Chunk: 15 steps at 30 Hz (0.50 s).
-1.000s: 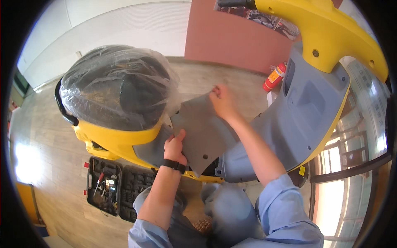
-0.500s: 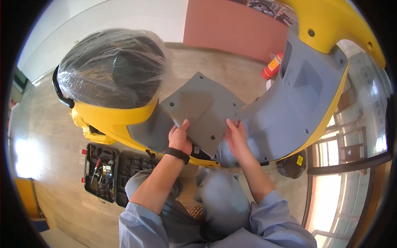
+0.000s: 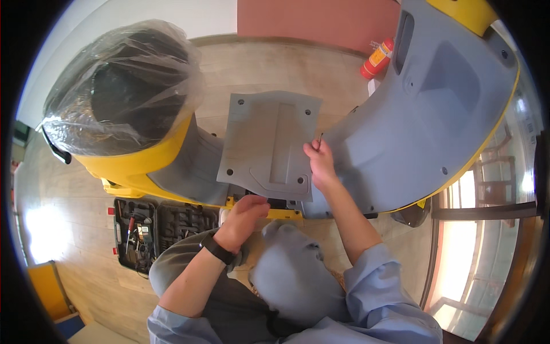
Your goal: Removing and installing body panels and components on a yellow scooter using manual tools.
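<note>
A grey floor panel (image 3: 252,135) with screw holes near its corners and a long recess stands tilted over the footwell of a yellow and grey scooter (image 3: 154,166). My right hand (image 3: 321,163) is closed at the panel's right edge, thumb on the near face; a thin dark piece sticks up by its fingers. Just below the panel's lower edge, my left hand (image 3: 243,221) has its fingers bent together, and what they hold, if anything, is hidden. Beside it shows a yellow frame part (image 3: 283,214) of the scooter.
Clear plastic film wraps the scooter's seat (image 3: 123,92). To the right rises its grey front shield (image 3: 421,114). An open toolbox (image 3: 134,235) lies on the floor (image 3: 86,241) at the left. A red fire extinguisher (image 3: 377,59) stands by the far wall.
The panel has turned and now stands more square to me, its long recess showing. My left hand has come off its edge and dropped lower; my right hand has moved up its right side.
</note>
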Available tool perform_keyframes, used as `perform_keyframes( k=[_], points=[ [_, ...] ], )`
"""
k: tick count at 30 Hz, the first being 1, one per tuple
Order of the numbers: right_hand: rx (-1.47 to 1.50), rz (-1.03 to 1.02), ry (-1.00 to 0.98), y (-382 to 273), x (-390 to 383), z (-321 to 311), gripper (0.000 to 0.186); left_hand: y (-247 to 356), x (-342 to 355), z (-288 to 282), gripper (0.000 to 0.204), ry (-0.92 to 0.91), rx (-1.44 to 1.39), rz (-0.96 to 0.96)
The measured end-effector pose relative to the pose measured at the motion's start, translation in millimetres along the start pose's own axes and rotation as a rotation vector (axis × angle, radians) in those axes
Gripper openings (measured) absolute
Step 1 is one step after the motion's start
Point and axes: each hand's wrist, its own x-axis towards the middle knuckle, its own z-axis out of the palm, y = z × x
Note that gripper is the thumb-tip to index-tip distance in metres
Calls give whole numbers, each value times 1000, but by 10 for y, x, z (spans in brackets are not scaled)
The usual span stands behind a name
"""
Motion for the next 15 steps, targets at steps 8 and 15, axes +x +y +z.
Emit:
perform_keyframes(
  k=[8, 15],
  points=[
    [-75, 122, 39, 482, -260, -14, 29, -200, 67, 120, 20, 85, 1726, 435],
    [-222, -13, 66, 967, -362, -190, 19, -406, 187, 380, 24, -32, 1677, 383]
  ],
)
